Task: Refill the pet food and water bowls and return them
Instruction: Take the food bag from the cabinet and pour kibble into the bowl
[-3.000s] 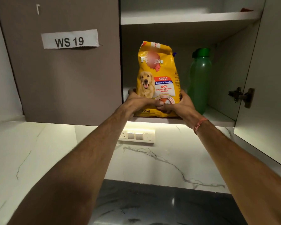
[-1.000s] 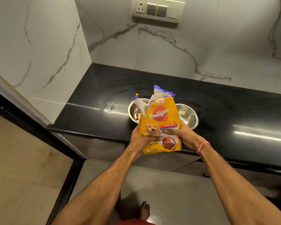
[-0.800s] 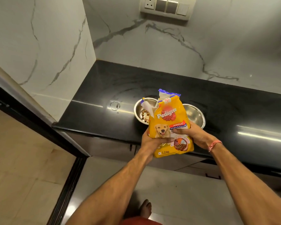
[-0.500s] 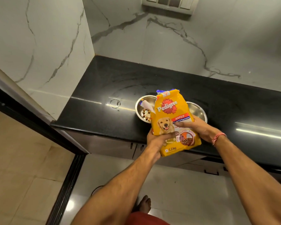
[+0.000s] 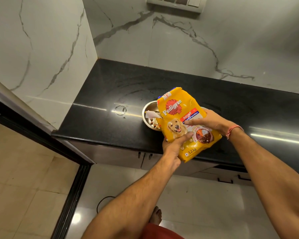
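Note:
I hold a yellow dog food bag (image 5: 183,116) above the black counter (image 5: 97,121), tilted with its top leaning to the left. My left hand (image 5: 174,145) grips its lower left edge, thumb across the front. My right hand (image 5: 207,123) grips its right side, fingers over the label. Behind the bag's left edge stands a steel bowl (image 5: 148,112) holding some kibble. The torn white corner of the bag hangs over that bowl. A second steel bowl to its right is almost wholly hidden by the bag.
White marble walls close the counter at the back and left. A switch plate (image 5: 174,2) sits high on the back wall. A ring mark (image 5: 120,110) shows on the counter left of the bowl. Below are cabinet fronts, a tiled floor and my bare foot (image 5: 155,216).
The bag came down from the wall cabinet to the counter over the bowls. In the last second it has tipped further left, its open corner lowering over the left bowl.

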